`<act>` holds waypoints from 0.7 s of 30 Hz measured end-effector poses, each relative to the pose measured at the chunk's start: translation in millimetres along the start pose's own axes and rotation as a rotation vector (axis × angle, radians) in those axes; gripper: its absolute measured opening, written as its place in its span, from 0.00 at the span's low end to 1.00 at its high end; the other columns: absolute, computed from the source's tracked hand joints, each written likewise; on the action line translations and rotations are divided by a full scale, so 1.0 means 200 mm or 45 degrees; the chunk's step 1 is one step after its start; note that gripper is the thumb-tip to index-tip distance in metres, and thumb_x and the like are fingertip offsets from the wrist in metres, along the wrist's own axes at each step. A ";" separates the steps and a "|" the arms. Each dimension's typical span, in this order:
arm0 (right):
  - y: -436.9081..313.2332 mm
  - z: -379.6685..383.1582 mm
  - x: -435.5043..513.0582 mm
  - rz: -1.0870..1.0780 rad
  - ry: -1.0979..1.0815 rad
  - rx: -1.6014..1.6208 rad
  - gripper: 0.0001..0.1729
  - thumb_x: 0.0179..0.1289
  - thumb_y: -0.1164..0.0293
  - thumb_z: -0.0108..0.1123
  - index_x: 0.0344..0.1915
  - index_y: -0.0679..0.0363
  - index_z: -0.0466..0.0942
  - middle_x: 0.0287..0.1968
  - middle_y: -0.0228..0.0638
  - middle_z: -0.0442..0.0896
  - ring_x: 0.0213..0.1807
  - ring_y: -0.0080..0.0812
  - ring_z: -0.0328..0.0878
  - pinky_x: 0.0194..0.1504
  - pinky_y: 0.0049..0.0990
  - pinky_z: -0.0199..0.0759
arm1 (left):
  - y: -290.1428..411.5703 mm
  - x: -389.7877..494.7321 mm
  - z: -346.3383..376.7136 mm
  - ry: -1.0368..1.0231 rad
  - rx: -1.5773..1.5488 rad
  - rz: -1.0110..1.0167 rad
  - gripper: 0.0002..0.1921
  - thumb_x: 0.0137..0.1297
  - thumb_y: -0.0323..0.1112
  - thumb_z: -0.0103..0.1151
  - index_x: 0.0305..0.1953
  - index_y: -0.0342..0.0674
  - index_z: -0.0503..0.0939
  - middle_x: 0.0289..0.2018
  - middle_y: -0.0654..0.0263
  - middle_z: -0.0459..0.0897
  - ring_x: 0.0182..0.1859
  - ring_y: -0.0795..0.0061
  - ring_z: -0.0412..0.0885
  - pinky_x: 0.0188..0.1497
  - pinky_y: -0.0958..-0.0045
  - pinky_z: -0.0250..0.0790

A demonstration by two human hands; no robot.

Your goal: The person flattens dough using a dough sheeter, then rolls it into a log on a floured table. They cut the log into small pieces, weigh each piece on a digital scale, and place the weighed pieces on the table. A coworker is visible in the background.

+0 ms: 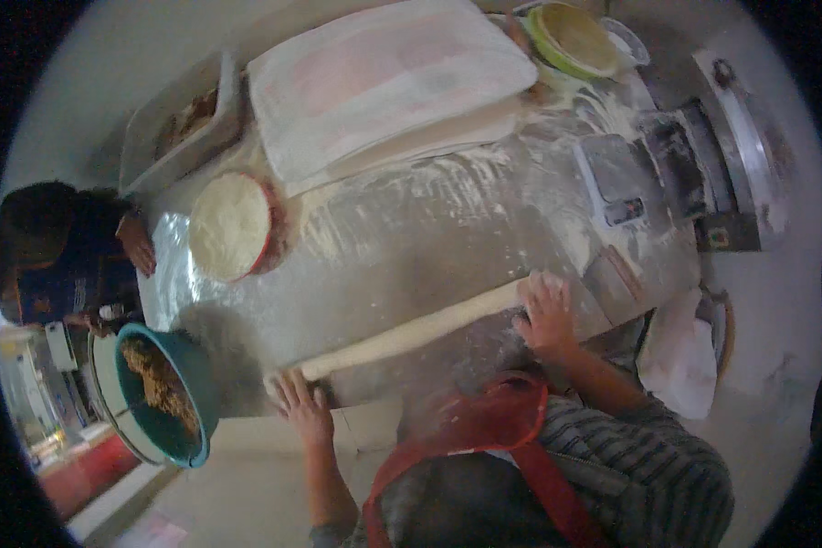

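Note:
A long rope of pale dough [418, 331] lies slantwise across the floured metal worktable [411, 267], near its front edge. My left hand [305, 406] rests palm down at the rope's left end, fingers spread over the dough. At the opposite end my right hand [546, 312] lies on the dough, also palm down with fingers apart; flour whitens its fingertips. Neither hand is visibly closed around the rope. Parts of both dough ends are hidden under my fingers.
A teal basin [209, 411] of brown crumbly filling stands left, near a co-worker's hand [137, 246]. Behind are a red-rimmed round container [229, 226], a clear bin [229, 103], a white cloth-like cover [397, 68] and a green bowl [544, 44]. A scale [616, 178] sits right.

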State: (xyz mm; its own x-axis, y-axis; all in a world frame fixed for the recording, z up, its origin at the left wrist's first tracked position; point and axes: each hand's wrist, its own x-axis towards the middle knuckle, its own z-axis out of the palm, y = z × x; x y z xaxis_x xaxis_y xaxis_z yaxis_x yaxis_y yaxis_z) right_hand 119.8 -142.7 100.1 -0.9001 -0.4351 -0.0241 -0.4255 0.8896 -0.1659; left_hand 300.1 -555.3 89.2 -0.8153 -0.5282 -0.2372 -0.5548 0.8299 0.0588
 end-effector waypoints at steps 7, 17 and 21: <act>0.13 -0.10 -0.09 0.117 0.050 0.292 0.32 0.60 0.59 0.59 0.63 0.56 0.66 0.65 0.49 0.65 0.67 0.53 0.60 0.65 0.56 0.51 | -0.02 0.04 0.08 0.148 -0.003 0.167 0.32 0.71 0.53 0.37 0.70 0.42 0.56 0.73 0.53 0.48 0.75 0.52 0.41 0.71 0.42 0.26; 1.65 -0.12 0.62 1.042 0.279 0.594 0.30 0.58 0.52 0.56 0.51 0.65 0.73 0.49 0.56 0.78 0.51 0.57 0.75 0.52 0.45 0.69 | 0.34 0.08 -0.01 0.072 0.119 0.180 0.25 0.70 0.42 0.42 0.66 0.42 0.63 0.72 0.58 0.52 0.75 0.58 0.45 0.72 0.42 0.25; 1.86 -0.02 0.70 1.025 0.246 0.637 0.35 0.51 0.50 0.63 0.51 0.66 0.73 0.51 0.56 0.78 0.52 0.54 0.76 0.52 0.43 0.69 | 0.55 0.06 -0.01 0.065 -0.104 0.089 0.23 0.71 0.41 0.41 0.64 0.44 0.67 0.71 0.58 0.54 0.74 0.59 0.46 0.71 0.40 0.29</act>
State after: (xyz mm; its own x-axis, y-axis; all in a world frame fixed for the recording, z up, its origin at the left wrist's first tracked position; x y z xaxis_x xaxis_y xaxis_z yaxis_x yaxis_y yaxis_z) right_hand -163.8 127.4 39.1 -0.9236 0.3489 -0.1588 0.3741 0.7297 -0.5723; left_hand 228.8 -469.9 95.1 -0.8586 -0.4800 -0.1802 -0.5065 0.8487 0.1525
